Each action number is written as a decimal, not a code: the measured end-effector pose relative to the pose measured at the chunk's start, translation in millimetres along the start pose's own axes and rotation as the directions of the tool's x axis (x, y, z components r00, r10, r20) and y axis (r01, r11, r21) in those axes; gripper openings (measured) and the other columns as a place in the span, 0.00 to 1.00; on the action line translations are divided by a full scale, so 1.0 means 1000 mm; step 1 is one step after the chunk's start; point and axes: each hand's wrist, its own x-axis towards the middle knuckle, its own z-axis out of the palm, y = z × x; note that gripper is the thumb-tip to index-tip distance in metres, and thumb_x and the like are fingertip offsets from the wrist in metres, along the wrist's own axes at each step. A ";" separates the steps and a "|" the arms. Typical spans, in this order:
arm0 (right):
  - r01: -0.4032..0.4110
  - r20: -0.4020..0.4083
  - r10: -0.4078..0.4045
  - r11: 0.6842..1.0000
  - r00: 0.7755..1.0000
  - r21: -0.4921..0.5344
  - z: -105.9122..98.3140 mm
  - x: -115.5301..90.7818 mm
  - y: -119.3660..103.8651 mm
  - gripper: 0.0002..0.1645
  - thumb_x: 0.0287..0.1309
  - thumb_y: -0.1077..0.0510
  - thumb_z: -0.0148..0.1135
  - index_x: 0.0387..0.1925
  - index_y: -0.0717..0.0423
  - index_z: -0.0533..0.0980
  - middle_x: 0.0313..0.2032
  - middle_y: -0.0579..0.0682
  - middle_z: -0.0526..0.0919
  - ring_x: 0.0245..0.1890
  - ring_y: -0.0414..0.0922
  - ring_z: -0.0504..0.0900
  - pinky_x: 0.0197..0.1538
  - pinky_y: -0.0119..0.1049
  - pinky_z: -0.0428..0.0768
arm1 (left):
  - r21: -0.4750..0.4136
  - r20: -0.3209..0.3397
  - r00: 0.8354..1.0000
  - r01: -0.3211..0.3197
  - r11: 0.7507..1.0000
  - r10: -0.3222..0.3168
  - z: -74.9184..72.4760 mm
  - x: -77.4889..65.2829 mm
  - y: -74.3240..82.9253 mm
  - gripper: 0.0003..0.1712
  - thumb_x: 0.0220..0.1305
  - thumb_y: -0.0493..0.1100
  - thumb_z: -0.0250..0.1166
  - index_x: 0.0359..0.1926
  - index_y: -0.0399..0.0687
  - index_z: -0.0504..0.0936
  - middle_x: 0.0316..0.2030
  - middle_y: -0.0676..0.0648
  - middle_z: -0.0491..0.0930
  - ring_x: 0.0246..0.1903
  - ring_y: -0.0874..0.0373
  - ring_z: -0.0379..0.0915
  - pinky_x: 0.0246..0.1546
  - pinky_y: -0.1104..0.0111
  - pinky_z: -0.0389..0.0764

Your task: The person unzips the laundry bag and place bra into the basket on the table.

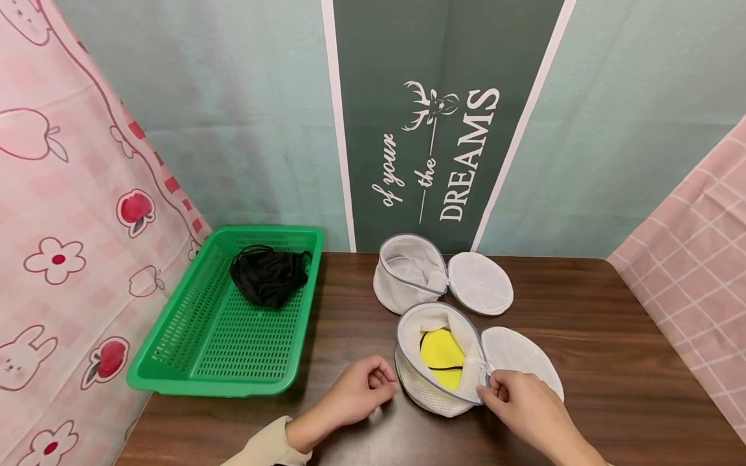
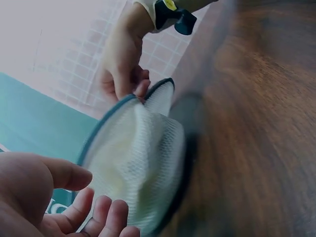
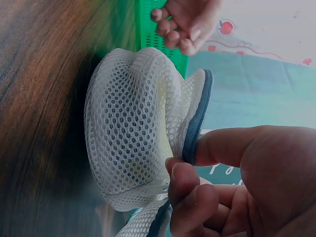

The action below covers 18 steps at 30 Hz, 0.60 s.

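Observation:
A white mesh laundry bag (image 1: pixel 434 396) with a grey zip rim stands unzipped on the table, its round lid (image 1: pixel 524 353) folded out to the right. Inside lies a yellow cloth item (image 1: pixel 443 353) with black trim. My right hand (image 1: pixel 524 404) pinches the zip rim near the lid's hinge, as the right wrist view shows from close by. Just left of the bag, my left hand (image 1: pixel 361 388) hovers with loosely bent fingers, holding nothing. In the left wrist view the left fingers (image 2: pixel 101 215) are apart from the mesh.
Behind stands a second white mesh bag (image 1: pixel 402 291), its lid (image 1: pixel 480 283) also folded out to the right. A green plastic basket (image 1: pixel 291 362) on the left holds a black drawstring pouch (image 1: pixel 268 277). Printed curtains (image 1: pixel 233 129) rise behind the wooden table (image 1: pixel 618 336) and at both sides.

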 end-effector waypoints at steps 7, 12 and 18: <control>0.014 -0.015 -0.014 1.000 1.000 -0.006 -0.001 0.000 -0.001 0.24 0.56 0.49 0.72 0.15 0.38 0.65 0.13 0.33 0.62 0.15 0.33 0.60 0.21 0.29 0.57 | 0.059 0.055 0.997 -0.057 0.997 0.053 -0.013 -0.006 0.025 0.06 0.62 0.37 0.69 0.38 0.42 0.80 0.30 0.54 0.77 0.30 0.67 0.72 0.33 0.74 0.74; 0.025 -0.031 -0.026 1.000 0.999 -0.008 -0.001 0.000 -0.001 0.25 0.56 0.49 0.72 0.14 0.37 0.65 0.13 0.32 0.62 0.15 0.32 0.59 0.21 0.29 0.57 | 0.132 0.117 0.986 -0.131 0.983 0.115 -0.022 0.002 0.045 0.05 0.62 0.37 0.69 0.36 0.43 0.80 0.30 0.55 0.77 0.30 0.69 0.72 0.35 0.74 0.76; 0.024 -0.023 -0.025 1.000 0.999 -0.014 -0.002 0.000 -0.001 0.25 0.55 0.49 0.72 0.14 0.37 0.65 0.13 0.32 0.62 0.15 0.33 0.60 0.20 0.29 0.57 | 0.202 0.156 0.977 -0.176 0.963 0.146 -0.026 0.013 0.067 0.05 0.61 0.38 0.69 0.36 0.44 0.80 0.28 0.56 0.77 0.28 0.70 0.71 0.35 0.75 0.76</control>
